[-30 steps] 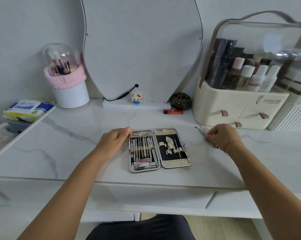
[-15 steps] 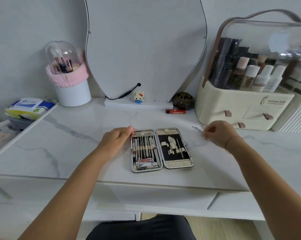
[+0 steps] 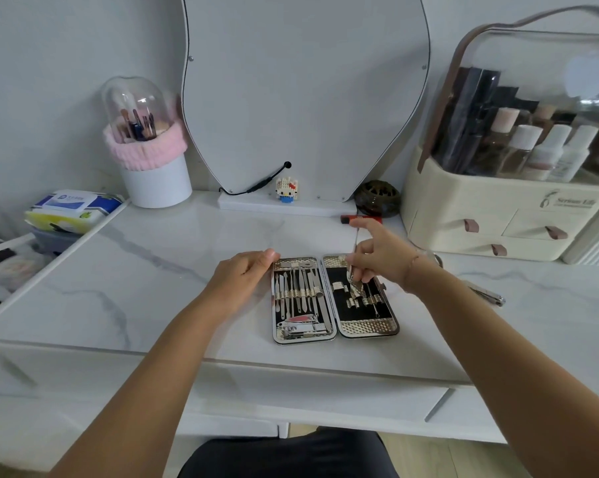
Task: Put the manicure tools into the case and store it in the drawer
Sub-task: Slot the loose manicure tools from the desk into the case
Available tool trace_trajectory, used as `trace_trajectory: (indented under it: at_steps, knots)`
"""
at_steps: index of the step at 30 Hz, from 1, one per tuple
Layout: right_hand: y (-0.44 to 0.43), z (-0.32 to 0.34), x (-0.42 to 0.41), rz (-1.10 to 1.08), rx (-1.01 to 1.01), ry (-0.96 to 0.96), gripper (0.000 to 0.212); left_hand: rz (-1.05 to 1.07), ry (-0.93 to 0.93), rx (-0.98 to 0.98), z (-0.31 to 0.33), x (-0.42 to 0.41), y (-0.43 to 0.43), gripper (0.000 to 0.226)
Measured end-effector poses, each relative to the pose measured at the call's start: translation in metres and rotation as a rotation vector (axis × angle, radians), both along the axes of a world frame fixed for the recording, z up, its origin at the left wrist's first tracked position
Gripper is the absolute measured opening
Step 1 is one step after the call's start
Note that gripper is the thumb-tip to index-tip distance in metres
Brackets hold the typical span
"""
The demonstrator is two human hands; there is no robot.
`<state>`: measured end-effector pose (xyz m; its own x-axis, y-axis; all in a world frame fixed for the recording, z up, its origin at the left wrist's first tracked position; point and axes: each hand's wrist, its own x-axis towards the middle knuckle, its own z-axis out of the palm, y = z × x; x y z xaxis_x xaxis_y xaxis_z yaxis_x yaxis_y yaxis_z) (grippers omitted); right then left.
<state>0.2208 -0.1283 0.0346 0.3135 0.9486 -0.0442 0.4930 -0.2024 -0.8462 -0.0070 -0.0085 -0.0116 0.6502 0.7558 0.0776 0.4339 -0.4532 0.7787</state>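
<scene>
**Open case mid-table, right hand over its right half**

Nearest: dark-clothed lap (image 3: 284, 457) at the bottom edge. Above it, a white drawer front (image 3: 325, 398) under the lip of the marble tabletop (image 3: 153, 270), closed flush.

The manicure case (image 3: 367, 327) lies open and flat near the front edge, hinge pointing away. Its left half is full of tools in loops, with clippers at the near end. The right half is partly filled, with dark lining showing.

Left hand (image 3: 246, 277): fingers loosely bent, resting against the case's left rim, thumb tip at the far left corner. Right hand (image 3: 380, 257): above the far end of the right half, thumb and fingers pinching a thin metal tool (image 3: 355, 243) held nearly upright, lower tip just over the loops.

A loose metal tool (image 3: 487, 295) lies on the marble to the right, apart from the case. There is a broad bare slab left of the case and a narrower strip on the right.

Far edge: wipes pack (image 3: 74, 210) on the side shelf at left, brush holder (image 3: 149, 146), mirror (image 3: 305, 98) with a small figurine (image 3: 286, 190) on its base, red lighter (image 3: 360, 219), dark round dish (image 3: 377, 198) and cosmetic organizer (image 3: 518, 201).
</scene>
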Motion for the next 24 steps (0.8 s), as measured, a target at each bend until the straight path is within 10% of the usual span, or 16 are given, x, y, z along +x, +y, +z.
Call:
trace_trajectory:
  at_steps: [24]
  knots:
    - [0.0011,-0.0066,-0.0034,0.105,-0.055,-0.226,0.060,-0.013,-0.007,0.000,-0.0034,-0.0005,0.0039,0.063]
